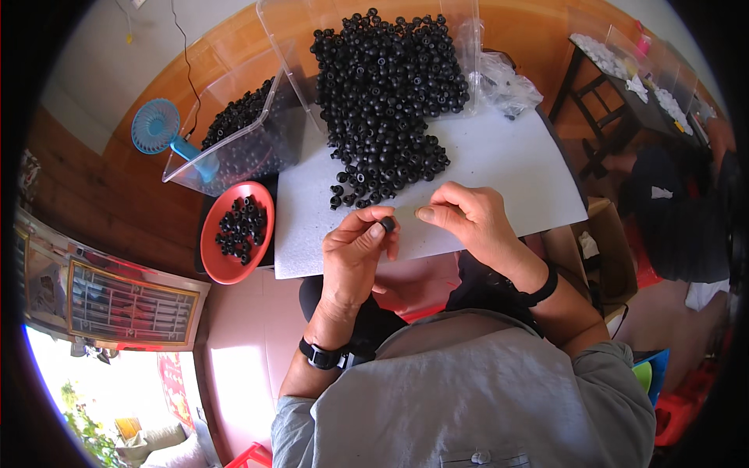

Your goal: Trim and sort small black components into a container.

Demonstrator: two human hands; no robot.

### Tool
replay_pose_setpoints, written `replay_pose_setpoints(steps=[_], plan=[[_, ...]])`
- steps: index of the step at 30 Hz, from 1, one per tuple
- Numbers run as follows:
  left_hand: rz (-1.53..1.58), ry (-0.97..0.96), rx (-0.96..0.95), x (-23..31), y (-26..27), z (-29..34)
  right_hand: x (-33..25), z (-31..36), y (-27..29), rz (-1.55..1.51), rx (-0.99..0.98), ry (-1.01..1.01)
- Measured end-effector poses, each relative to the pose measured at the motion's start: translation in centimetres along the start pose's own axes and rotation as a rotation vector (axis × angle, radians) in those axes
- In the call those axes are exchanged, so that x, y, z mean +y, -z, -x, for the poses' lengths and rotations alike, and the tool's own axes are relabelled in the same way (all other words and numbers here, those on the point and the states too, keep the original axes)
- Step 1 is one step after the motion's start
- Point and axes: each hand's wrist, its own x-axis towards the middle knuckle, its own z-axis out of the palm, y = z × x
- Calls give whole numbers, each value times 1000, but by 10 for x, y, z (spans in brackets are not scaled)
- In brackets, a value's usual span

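My left hand (353, 253) pinches a small round black part (387, 224) between thumb and fingers, above the near edge of the white board. To its right, my right hand (468, 218) has thumb and forefinger pressed together on a small pale, thin piece (407, 214), too faint to name. The two hands are close but apart. Just beyond them a big heap of black hollow round parts (386, 86) spills out of a clear plastic bin (275, 37) onto the white board (499, 168).
Left of the board, a red bowl (209, 253) holds several black parts. Behind it stands another clear bin (175, 173) of black pieces, with a blue handheld fan (156, 127) at its side. A clear plastic bag (507, 86) lies back right. Another person (675, 210) sits right, past a cardboard box (616, 253).
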Motion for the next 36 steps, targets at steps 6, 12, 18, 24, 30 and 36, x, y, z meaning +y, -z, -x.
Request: replay_pose_setpoints(steps=[6,12,18,24,30,36], plan=[[-54,3,-20,-1,1,1,0,0,-5,-3,9,-4],[-34,0,-8,-2,1,1,-3,-2,-7,26,-5,-5],[-24,4,4,-3,1,1,-4,-3,-7,53,-33,7],[-35,11,22,-3,-2,2,-2,-4,-5,22,-62,20],[-41,-22,29,-5,-3,4,3,-2,-7,77,-37,92],[-79,-11,46,-1,-6,4,11,2,-6,-1,-42,162]])
